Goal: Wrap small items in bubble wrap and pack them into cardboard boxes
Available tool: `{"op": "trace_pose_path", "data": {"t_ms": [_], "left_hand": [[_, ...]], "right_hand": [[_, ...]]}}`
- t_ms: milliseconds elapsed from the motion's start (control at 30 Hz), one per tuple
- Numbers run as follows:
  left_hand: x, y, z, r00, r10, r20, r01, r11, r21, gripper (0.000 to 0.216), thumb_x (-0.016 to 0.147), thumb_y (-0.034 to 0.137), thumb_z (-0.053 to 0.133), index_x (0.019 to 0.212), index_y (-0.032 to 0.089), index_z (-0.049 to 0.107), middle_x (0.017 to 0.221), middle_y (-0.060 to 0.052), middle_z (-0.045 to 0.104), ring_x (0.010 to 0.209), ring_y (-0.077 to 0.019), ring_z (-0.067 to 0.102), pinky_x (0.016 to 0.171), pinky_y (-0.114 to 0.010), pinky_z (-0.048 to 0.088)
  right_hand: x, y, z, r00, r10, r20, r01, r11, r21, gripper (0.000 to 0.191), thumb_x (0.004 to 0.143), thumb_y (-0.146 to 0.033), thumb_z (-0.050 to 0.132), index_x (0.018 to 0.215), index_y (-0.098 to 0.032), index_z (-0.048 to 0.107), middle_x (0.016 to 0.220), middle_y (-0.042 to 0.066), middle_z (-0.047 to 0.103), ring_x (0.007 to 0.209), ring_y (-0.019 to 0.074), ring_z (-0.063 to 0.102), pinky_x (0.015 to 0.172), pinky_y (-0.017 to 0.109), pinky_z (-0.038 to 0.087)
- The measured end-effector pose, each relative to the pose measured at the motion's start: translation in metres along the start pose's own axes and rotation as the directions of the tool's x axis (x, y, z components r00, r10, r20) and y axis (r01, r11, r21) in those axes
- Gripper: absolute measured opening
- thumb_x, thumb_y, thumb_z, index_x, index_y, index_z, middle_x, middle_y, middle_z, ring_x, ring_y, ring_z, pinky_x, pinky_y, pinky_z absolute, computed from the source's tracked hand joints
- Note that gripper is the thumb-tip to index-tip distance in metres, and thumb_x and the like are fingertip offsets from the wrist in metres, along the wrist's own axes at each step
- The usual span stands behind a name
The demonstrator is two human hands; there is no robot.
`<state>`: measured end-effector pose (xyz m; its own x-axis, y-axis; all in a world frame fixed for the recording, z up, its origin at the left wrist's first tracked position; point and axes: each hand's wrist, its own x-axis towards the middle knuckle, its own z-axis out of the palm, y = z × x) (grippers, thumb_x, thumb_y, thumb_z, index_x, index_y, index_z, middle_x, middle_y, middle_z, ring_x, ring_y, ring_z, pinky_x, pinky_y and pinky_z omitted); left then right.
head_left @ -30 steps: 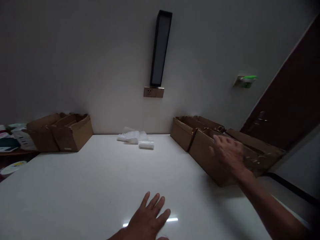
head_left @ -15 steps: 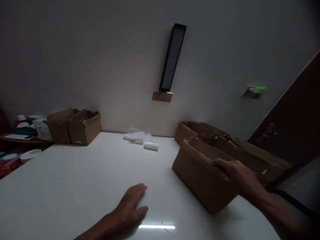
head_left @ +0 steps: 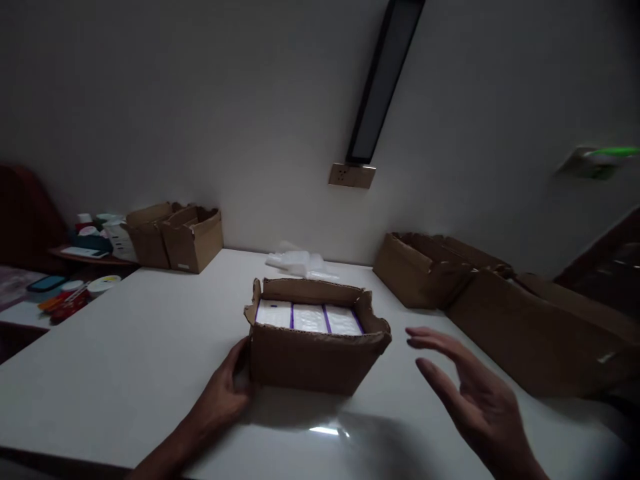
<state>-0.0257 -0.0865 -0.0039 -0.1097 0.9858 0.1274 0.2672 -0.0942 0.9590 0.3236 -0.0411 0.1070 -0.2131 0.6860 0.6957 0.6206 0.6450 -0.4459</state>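
Note:
An open cardboard box [head_left: 310, 360] stands in front of me on the white table [head_left: 150, 353]. White packets with purple edges [head_left: 307, 317] fill it side by side. My left hand [head_left: 225, 393] rests against the box's left near corner, fingers wrapped on its side. My right hand [head_left: 470, 393] hovers to the right of the box, fingers spread, holding nothing and apart from the cardboard.
Two larger cardboard boxes [head_left: 505, 313] line the right side of the table. Another pair of boxes [head_left: 175, 235] sits at the far left by the wall. Clear plastic bags [head_left: 300, 263] lie near the wall. A side shelf [head_left: 70, 267] at left holds small items.
The box was dragged by my right hand from the right-hand row to the middle of the table. My right hand has let go; my left hand moved from the tabletop to the box's corner.

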Motion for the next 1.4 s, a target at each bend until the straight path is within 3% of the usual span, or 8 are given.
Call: {"op": "trace_pose_path", "data": {"t_ms": [133, 233, 467, 700, 900, 1033, 1200, 1400], "left_hand": [[0.009, -0.007, 0.001, 0.999, -0.020, 0.031, 0.023, 0.995, -0.096, 0.074, 0.076, 0.031, 0.065, 0.144, 0.017, 0.039, 0.146, -0.017, 0.050, 0.133, -0.0318, 0.051, 0.111, -0.046, 0.044], [0.019, -0.008, 0.008, 0.998, -0.057, 0.014, 0.058, 0.992, -0.111, 0.075, 0.072, 0.029, 0.067, 0.141, 0.015, 0.042, 0.139, -0.018, 0.056, 0.127, -0.0340, 0.055, 0.106, -0.047, 0.048], [0.051, -0.009, 0.011, 0.994, -0.089, -0.064, 0.086, 0.995, -0.048, 0.074, 0.064, 0.032, 0.070, 0.132, 0.014, 0.048, 0.130, -0.017, 0.063, 0.120, -0.0338, 0.061, 0.101, -0.044, 0.052], [0.089, -0.024, 0.003, 0.962, -0.103, -0.251, 0.136, 0.983, 0.121, 0.068, 0.065, 0.042, 0.067, 0.124, 0.012, 0.051, 0.124, -0.015, 0.067, 0.117, -0.0340, 0.062, 0.101, -0.045, 0.051], [0.088, -0.037, 0.002, 0.964, -0.101, -0.246, 0.149, 0.971, 0.185, 0.069, 0.069, 0.048, 0.065, 0.127, 0.014, 0.050, 0.129, -0.015, 0.065, 0.122, -0.0337, 0.059, 0.100, -0.042, 0.051], [0.086, -0.033, 0.005, 0.954, -0.102, -0.282, 0.166, 0.962, 0.216, 0.069, 0.066, 0.051, 0.066, 0.124, 0.015, 0.053, 0.124, -0.015, 0.067, 0.120, -0.0357, 0.060, 0.098, -0.044, 0.052], [0.088, -0.033, 0.005, 0.957, -0.097, -0.273, 0.155, 0.968, 0.200, 0.068, 0.066, 0.051, 0.069, 0.122, 0.016, 0.056, 0.121, -0.014, 0.069, 0.117, -0.0359, 0.062, 0.094, -0.043, 0.054], [0.090, -0.035, 0.000, 0.953, -0.121, -0.276, 0.169, 0.973, 0.155, 0.076, 0.060, 0.053, 0.074, 0.123, 0.015, 0.057, 0.124, -0.015, 0.067, 0.118, -0.0379, 0.060, 0.100, -0.046, 0.049]], "right_hand": [[-0.035, 0.036, 0.032, 0.900, 0.290, 0.325, -0.329, 0.942, 0.070, 0.044, 0.085, -0.048, 0.061, 0.125, -0.030, 0.059, 0.106, 0.009, 0.072, 0.089, 0.0277, 0.070, 0.078, 0.044, 0.059], [-0.048, 0.044, 0.063, 0.820, 0.301, 0.487, -0.422, 0.892, 0.159, 0.055, 0.084, -0.051, 0.062, 0.131, -0.025, 0.056, 0.118, 0.014, 0.069, 0.102, 0.0302, 0.068, 0.086, 0.047, 0.058], [-0.019, 0.046, 0.099, 0.814, 0.234, 0.532, -0.442, 0.843, 0.307, 0.040, 0.088, -0.042, 0.057, 0.122, -0.021, 0.061, 0.115, 0.011, 0.068, 0.102, 0.0285, 0.065, 0.086, 0.044, 0.055], [0.010, 0.083, 0.132, 0.806, 0.168, 0.568, -0.408, 0.852, 0.327, 0.055, 0.080, -0.018, 0.053, 0.134, -0.020, 0.055, 0.101, 0.006, 0.070, 0.085, 0.0194, 0.065, 0.078, 0.035, 0.054], [0.036, 0.136, 0.152, 0.969, 0.141, 0.204, -0.130, 0.989, -0.066, 0.039, 0.082, -0.014, 0.048, 0.117, -0.019, 0.066, 0.145, 0.015, 0.048, 0.124, 0.0278, 0.052, 0.104, 0.048, 0.042], [0.076, 0.152, 0.176, 0.963, 0.084, 0.256, 0.006, 0.943, -0.331, 0.047, 0.081, -0.011, 0.053, 0.127, -0.018, 0.061, 0.158, 0.015, 0.032, 0.134, 0.0314, 0.041, 0.104, 0.045, 0.037], [0.113, 0.167, 0.208, 0.963, 0.146, 0.225, -0.054, 0.926, -0.373, 0.046, 0.086, -0.013, 0.051, 0.131, -0.018, 0.056, 0.141, 0.014, 0.053, 0.125, 0.0286, 0.047, 0.098, 0.038, 0.036], [0.112, 0.174, 0.209, 0.973, 0.203, 0.113, -0.144, 0.909, -0.391, 0.020, 0.087, -0.012, 0.051, 0.098, -0.018, 0.066, 0.101, 0.010, 0.068, 0.100, 0.0254, 0.054, 0.089, 0.036, 0.033]]}}
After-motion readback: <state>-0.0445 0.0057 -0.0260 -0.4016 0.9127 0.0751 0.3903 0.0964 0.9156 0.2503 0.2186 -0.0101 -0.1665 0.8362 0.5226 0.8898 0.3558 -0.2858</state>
